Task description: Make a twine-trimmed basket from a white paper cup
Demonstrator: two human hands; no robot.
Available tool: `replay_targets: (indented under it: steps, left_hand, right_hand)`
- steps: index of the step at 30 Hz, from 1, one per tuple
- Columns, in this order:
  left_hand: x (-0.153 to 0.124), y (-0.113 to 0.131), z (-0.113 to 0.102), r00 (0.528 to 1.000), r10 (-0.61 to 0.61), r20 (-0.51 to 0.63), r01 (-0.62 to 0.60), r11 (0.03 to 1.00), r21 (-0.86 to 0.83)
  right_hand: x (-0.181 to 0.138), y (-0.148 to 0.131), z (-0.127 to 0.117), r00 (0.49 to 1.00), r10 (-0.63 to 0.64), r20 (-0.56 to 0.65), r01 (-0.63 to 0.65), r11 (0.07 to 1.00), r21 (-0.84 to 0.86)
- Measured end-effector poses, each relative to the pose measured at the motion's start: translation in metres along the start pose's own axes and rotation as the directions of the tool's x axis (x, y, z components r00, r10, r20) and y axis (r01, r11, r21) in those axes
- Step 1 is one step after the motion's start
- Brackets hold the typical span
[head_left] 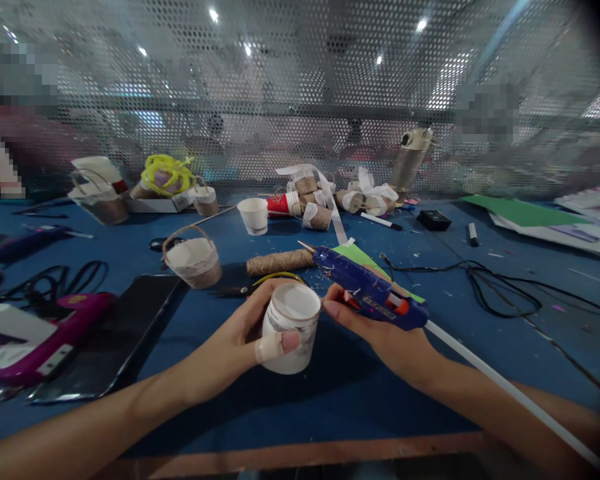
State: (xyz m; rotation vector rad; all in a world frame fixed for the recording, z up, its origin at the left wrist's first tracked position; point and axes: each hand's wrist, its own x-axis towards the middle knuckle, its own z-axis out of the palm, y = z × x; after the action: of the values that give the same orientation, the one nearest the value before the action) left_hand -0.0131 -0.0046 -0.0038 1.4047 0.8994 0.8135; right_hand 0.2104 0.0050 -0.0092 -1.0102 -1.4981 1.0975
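My left hand [253, 340] is wrapped around a white paper cup [293, 357] with a grey printed pattern, its thumb across the front. A pale bandage [269, 348] covers part of that thumb. One round end of the cup faces up, edged by a thin brownish ring. My right hand [375, 333] grips a blue glue gun [363, 283], its nozzle pointing up and left beyond the cup. From the gun's back a long white glue stick [500, 383] extends over my right forearm. The right fingertips are close beside the cup; I cannot tell whether they touch it.
A twine roll [280, 262], scissors [235, 291] and a small handled basket [193, 260] lie beyond my hands. At left are a phone [115, 340] and a magenta tool [55, 340]. Another paper cup [254, 217] stands further back. A black cable [485, 287] winds at right.
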Motion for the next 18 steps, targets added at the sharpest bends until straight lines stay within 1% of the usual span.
replay_targets:
  steps: [2,5,9,13,18]
  left_hand:
    - [-0.0011,-0.0001,0.0004,1.000,-0.002,-0.001,0.002,1.000,0.001]
    - [-0.0019,-0.0015,-0.0004,0.999,-0.004,0.033,0.004,1.000,0.006]
    - [-0.0012,-0.0031,-0.0013,0.998,-0.021,0.062,0.022,1.000,-0.017]
    - [-0.0017,-0.0033,-0.0003,0.998,-0.020,0.062,0.023,0.999,-0.041]
    - [-0.0018,-0.0025,0.0008,0.998,-0.032,0.059,0.034,0.999,-0.031]
  right_hand:
    - [-0.0005,0.0003,0.0007,1.000,-0.010,-0.021,0.010,1.000,-0.006]
    - [-0.0017,0.0000,0.0015,0.996,-0.072,-0.055,0.072,0.997,-0.015]
    - [-0.0025,-0.0007,0.0014,0.989,-0.136,-0.066,0.133,0.990,-0.044]
    - [-0.0018,-0.0005,0.0009,0.986,-0.155,-0.069,0.150,0.986,-0.072]
    - [-0.0011,0.0004,0.0000,0.986,-0.152,-0.061,0.147,0.986,-0.072]
